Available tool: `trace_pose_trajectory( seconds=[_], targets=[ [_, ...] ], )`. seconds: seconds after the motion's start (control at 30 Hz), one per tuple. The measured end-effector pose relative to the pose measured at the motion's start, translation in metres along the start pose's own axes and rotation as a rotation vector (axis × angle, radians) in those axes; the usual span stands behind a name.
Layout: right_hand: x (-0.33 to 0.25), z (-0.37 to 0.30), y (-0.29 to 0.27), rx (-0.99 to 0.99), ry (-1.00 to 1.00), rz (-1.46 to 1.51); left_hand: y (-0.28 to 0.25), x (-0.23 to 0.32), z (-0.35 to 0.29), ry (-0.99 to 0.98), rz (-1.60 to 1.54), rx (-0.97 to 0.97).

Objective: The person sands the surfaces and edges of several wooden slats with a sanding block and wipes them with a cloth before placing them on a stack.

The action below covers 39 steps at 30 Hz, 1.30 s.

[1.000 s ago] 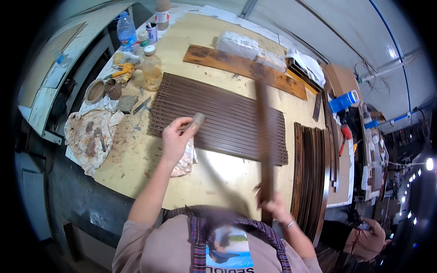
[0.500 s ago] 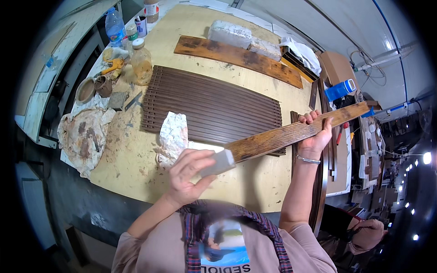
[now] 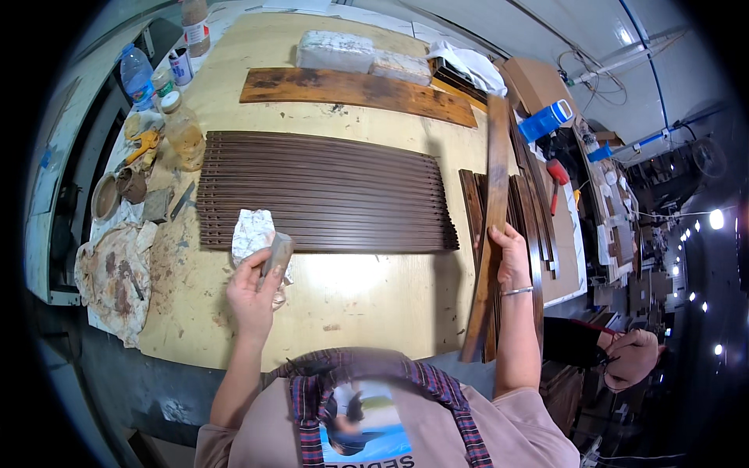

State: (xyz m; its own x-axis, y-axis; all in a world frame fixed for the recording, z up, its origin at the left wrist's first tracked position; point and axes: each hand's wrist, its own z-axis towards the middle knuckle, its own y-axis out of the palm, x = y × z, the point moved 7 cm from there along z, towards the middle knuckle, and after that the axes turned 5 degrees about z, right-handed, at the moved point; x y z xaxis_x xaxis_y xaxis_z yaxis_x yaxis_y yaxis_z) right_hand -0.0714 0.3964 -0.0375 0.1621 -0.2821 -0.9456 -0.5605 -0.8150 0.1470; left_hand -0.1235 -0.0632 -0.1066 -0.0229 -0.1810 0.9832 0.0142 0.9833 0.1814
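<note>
My left hand (image 3: 251, 292) is closed around a small grey sanding block (image 3: 278, 253), held just above a crumpled white paper (image 3: 253, 228) at the near left of the slats. In my right hand (image 3: 511, 253) is a long brown wooden slat (image 3: 496, 156), gripped at mid-length and standing nearly lengthwise away from me. Between the hands lies a row of dark grooved wooden slats (image 3: 328, 191), packed side by side on the table. Beneath and beside the held slat, more dark slats (image 3: 472, 195) lie at the table's right.
A wide brown board (image 3: 355, 95) and wrapped white blocks (image 3: 335, 51) lie at the back. Bottles, a lidded jar (image 3: 183, 134), a bowl (image 3: 105, 196) and a stained cloth (image 3: 117, 277) line the left. A red mallet (image 3: 556, 173) and blue bottle (image 3: 546, 121) are right. Another person (image 3: 630, 359) is beyond.
My right hand has swung the slat from slanting across the table to nearly lengthwise at the right. My left hand has drawn the sanding block away from the slat's end, leftward.
</note>
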Motion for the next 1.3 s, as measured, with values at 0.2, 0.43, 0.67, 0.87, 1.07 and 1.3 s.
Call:
trace_pose_trajectory(
  seconds=[0.2,0.43,0.67,0.87,1.07,1.3],
  targets=[
    [0.038,-0.002,-0.094,0.337,-0.292,-0.812,0.027,-0.010,-0.007,-0.067,0.035,-0.087],
    [0.079,-0.007,-0.135,0.517,-0.168,-1.124,0.021,-0.025,-0.008,-0.131,-0.005,-0.113],
    [0.074,-0.006,-0.074,0.482,-0.556,-1.493,-0.001,-0.049,-0.014,-0.151,0.073,-0.037],
    [0.084,-0.055,0.080,-0.070,-1.069,-1.105,-0.080,-0.036,-0.012,-0.001,-0.029,0.232],
    [0.126,-0.075,0.164,-0.172,-1.126,-1.104,-0.086,-0.011,-0.018,0.073,-0.111,0.228],
    [0.134,-0.068,0.169,-0.283,-1.055,-1.246,-0.076,-0.025,-0.024,0.030,-0.175,0.194]
  ],
)
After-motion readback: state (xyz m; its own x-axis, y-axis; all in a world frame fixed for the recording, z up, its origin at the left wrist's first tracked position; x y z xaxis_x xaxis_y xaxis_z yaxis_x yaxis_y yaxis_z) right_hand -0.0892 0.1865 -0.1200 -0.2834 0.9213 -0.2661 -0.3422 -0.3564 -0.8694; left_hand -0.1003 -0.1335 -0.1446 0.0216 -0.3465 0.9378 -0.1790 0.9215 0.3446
